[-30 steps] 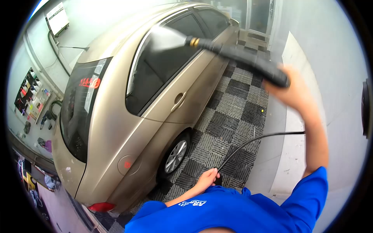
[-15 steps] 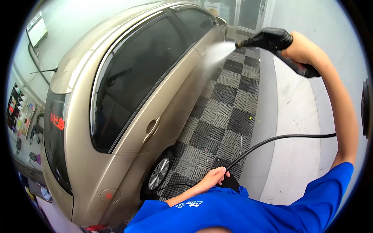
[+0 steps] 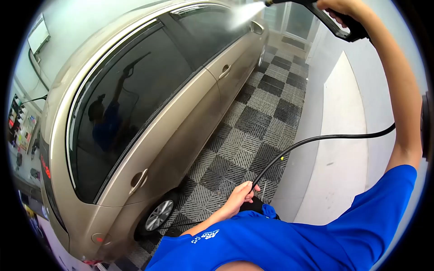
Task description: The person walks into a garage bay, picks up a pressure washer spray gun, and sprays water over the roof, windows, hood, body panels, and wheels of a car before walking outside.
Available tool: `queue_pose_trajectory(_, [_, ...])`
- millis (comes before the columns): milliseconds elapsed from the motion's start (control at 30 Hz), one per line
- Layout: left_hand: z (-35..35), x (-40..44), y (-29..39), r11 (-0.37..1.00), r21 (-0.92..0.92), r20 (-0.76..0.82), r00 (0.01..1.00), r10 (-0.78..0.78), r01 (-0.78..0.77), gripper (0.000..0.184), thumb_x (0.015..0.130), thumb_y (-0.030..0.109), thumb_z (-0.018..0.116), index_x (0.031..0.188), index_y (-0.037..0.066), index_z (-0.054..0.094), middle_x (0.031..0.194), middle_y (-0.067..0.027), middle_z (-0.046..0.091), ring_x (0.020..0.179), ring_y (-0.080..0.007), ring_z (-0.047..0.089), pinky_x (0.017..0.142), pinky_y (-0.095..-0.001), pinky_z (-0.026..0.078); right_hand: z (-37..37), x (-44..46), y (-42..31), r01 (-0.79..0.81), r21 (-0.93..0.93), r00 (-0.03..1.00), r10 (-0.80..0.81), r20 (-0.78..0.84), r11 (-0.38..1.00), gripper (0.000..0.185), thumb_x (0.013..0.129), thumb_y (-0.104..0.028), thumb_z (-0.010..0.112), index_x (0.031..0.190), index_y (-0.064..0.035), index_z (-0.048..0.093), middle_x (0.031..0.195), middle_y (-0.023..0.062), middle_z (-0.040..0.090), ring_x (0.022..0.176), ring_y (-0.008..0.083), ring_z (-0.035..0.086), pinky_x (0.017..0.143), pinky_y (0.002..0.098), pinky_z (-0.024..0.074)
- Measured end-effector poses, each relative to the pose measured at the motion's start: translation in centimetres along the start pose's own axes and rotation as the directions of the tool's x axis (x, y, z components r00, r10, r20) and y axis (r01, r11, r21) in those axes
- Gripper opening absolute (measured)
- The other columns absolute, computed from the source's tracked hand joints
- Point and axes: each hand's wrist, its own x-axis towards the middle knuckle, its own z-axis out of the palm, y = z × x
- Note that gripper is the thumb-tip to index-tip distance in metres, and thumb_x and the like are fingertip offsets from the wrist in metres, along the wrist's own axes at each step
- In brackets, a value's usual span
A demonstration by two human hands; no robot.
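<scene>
My right hand (image 3: 341, 8) is raised at the top right, closed around the grip of a black pressure washer gun (image 3: 332, 28). White spray (image 3: 245, 13) leaves its nozzle toward the front side window of a beige car (image 3: 181, 122). Low in front of my body, my left hand (image 3: 242, 197) is wrapped around a black hose (image 3: 289, 149), which runs up to the right and passes behind my right forearm. The gun's top edge is cut off by the frame.
Checkered grey and black floor tiles (image 3: 253, 131) run between the car and the pale wall (image 3: 384, 86) on the right. A glass door (image 3: 298, 20) stands at the far end. Shelves with bottles (image 3: 22, 126) are at the left edge.
My right hand has raised the gun, and the spray has shifted from the door area up to the front window. My view has moved forward along the car. The left hand still grips the hose.
</scene>
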Motion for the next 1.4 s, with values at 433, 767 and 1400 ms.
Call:
queue_pose_trajectory(433, [-0.9, 16.1, 6.1, 0.993, 0.095, -0.186, 0.981, -0.049, 0.067, 0.033, 0.101, 0.032, 0.049, 0.099, 0.003, 0.065, 0.065, 0.008, 0.041, 0.061, -0.0031, 0.039, 0.06, -0.0213, 0.039, 13.0, 9.9, 12.3, -0.015, 0.444, 0.756, -0.281, 0.592, 0.896, 0.013, 0.073, -0.008, 0.067, 0.078, 0.0002, 0.058, 0.055, 0.0032, 0.055, 0.041, 0.0106, 0.05, 0.039, 0.0278, 0.0413])
queue_pose_trajectory(767, [-3.7, 26.0, 8.7, 0.986, 0.162, -0.14, 0.99, -0.012, 0.035, 0.031, 0.098, 0.031, 0.052, 0.109, 0.004, 0.064, 0.078, 0.0051, 0.05, 0.074, -0.0058, 0.047, 0.07, -0.0244, 0.044, 20.1, 20.6, 18.2, -0.116, 0.16, 0.982, 0.088, 0.168, 0.98, 0.019, 0.074, -0.011, 0.063, 0.064, 0.004, 0.058, 0.051, 0.0107, 0.056, 0.042, 0.019, 0.055, 0.046, 0.0348, 0.0439])
queue_pose_trajectory(1400, [-5.0, 40.2, 2.1, 0.903, 0.2, -0.694, 0.706, -0.143, 0.381, 0.022, 0.086, 0.024, 0.068, 0.093, 0.004, 0.073, 0.084, -0.0066, 0.071, 0.08, -0.0148, 0.065, 0.075, -0.0299, 0.049, 47.2, 28.0, 30.1, -0.274, 0.464, 0.143, -0.442, 0.886, 0.842, 0.022, 0.076, -0.012, 0.067, 0.062, -0.0013, 0.053, 0.053, 0.0025, 0.053, 0.042, 0.0118, 0.05, 0.042, 0.0279, 0.0426])
